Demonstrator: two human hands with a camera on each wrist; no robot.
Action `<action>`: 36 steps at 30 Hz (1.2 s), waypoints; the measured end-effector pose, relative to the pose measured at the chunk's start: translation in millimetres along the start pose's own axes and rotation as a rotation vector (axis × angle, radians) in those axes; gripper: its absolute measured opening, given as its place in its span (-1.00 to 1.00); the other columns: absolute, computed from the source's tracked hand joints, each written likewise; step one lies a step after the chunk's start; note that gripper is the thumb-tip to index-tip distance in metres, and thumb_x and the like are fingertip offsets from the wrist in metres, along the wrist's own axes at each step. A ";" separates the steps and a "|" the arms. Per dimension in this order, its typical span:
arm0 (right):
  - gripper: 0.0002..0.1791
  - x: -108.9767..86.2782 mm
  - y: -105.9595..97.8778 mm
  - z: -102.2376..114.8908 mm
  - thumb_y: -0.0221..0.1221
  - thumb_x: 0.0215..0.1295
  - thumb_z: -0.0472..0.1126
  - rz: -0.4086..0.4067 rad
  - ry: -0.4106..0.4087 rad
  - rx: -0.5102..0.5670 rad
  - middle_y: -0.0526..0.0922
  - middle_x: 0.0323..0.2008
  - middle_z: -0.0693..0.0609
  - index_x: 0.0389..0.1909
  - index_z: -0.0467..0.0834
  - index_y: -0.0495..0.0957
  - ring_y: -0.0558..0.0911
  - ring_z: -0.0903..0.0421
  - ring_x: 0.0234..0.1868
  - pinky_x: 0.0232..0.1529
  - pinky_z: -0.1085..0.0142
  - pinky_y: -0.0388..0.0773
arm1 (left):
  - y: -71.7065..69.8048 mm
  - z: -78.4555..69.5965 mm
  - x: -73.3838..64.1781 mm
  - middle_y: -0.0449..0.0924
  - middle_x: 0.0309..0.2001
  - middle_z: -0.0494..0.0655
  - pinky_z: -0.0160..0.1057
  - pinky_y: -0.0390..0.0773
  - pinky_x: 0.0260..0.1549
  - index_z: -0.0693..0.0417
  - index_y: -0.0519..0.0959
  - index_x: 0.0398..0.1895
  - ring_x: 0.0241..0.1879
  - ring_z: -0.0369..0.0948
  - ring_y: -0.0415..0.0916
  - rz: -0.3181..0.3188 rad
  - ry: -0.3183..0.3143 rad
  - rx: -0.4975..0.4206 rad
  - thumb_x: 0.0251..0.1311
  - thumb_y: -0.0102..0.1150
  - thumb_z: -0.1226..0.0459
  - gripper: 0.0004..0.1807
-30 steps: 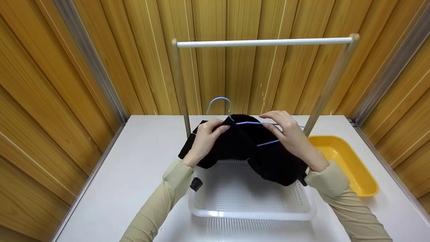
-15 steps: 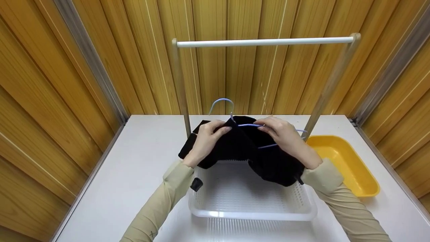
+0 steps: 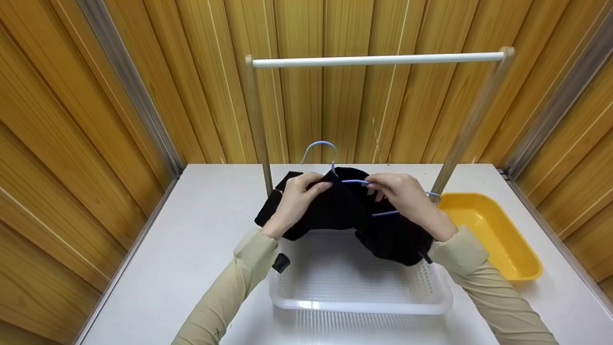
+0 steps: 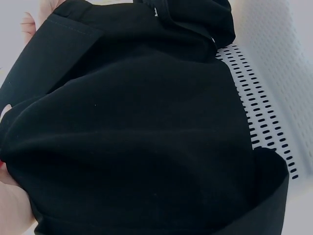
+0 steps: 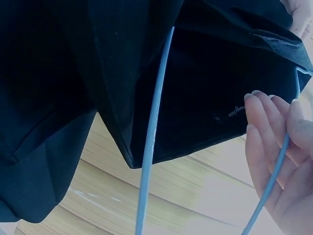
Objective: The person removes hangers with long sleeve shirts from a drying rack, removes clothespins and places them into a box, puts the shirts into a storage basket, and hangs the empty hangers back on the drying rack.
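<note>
Black cloth, a garment (image 3: pixel 330 208), hangs over part of a blue wire hanger (image 3: pixel 354 181) above the white basket. At its upper left edge my left hand (image 3: pixel 299 196) pinches the fabric near the base of the hook. My right hand (image 3: pixel 402 196) pinches the hanger's upper wire between thumb and fingers; the right wrist view shows that wire (image 5: pixel 279 164) running across the palm. Inside the garment's opening, small print is visible there. The hanger's left arm is hidden under the cloth, while its right end pokes out beyond my right hand. Black fabric (image 4: pixel 146 117) fills most of the left wrist view.
A white perforated basket (image 3: pixel 359 306) stands below the garment. Behind it rises a rack with a white rail (image 3: pixel 378 60) and wooden posts. To the right lies a yellow tray (image 3: pixel 527 268). Wood-panelled walls (image 3: pixel 345 110) enclose the white table (image 3: pixel 182 230).
My right hand has come left and slightly down along the hanger and now pinches its wire. The hook has shifted a little right. My left hand has barely moved.
</note>
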State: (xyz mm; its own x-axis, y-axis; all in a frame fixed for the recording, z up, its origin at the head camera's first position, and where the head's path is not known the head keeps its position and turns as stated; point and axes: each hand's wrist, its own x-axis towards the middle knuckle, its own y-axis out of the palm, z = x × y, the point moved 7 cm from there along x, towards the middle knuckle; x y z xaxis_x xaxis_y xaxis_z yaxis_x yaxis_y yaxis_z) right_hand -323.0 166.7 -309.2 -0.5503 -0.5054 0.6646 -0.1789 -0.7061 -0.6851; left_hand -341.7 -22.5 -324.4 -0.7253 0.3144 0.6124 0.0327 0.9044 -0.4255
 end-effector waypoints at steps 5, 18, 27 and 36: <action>-0.86 -2.5 -1.2 2.0 0.19 0.07 -0.49 -0.041 -0.035 -0.016 0.61 -0.51 0.02 -0.33 -0.29 0.58 0.54 0.19 -0.65 -0.58 0.37 0.47 | 0.4 -0.9 0.7 0.56 -0.43 -0.24 -0.32 0.42 -0.32 0.14 0.61 -0.40 -0.38 -0.34 0.45 0.001 0.006 0.003 0.14 0.16 0.24 -0.86; -0.84 -7.7 -4.8 1.0 0.16 0.07 -0.53 -0.046 -0.021 0.032 0.62 -0.49 0.00 -0.31 -0.30 0.58 0.54 0.19 -0.65 -0.59 0.48 0.45 | -1.0 -2.2 0.3 0.58 -0.42 -0.24 -0.32 0.43 -0.30 0.14 0.63 -0.40 -0.36 -0.34 0.48 -0.008 0.038 -0.015 0.12 0.18 0.26 -0.88; -0.80 -11.8 -13.9 -3.1 0.18 0.04 -0.53 -0.054 -0.012 -0.006 0.63 -0.51 0.03 -0.30 -0.29 0.60 0.54 0.22 -0.65 -0.60 0.48 0.43 | -3.1 -4.5 -0.8 0.59 -0.45 -0.17 -0.35 0.47 -0.34 0.20 0.66 -0.41 -0.37 -0.29 0.52 -0.019 0.095 -0.001 0.02 0.22 0.34 -0.90; -0.81 -17.9 -25.7 -12.9 0.17 0.04 -0.56 -0.062 0.038 0.001 0.62 -0.54 0.01 -0.31 -0.32 0.60 0.55 0.20 -0.65 -0.59 0.49 0.45 | -6.1 -0.3 -3.1 0.57 -0.48 -0.16 -0.38 0.47 -0.36 0.21 0.67 -0.42 -0.39 -0.30 0.52 -0.034 0.090 0.057 -0.02 0.24 0.36 -0.90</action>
State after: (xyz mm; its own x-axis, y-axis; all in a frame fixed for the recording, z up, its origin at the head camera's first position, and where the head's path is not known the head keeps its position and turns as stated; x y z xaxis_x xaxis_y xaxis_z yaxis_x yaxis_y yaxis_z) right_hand -319.0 200.2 -307.4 -0.5688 -0.4417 0.6938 -0.2130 -0.7357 -0.6429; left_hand -339.4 -28.9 -323.5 -0.6606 0.3104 0.6836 -0.0321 0.8980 -0.4388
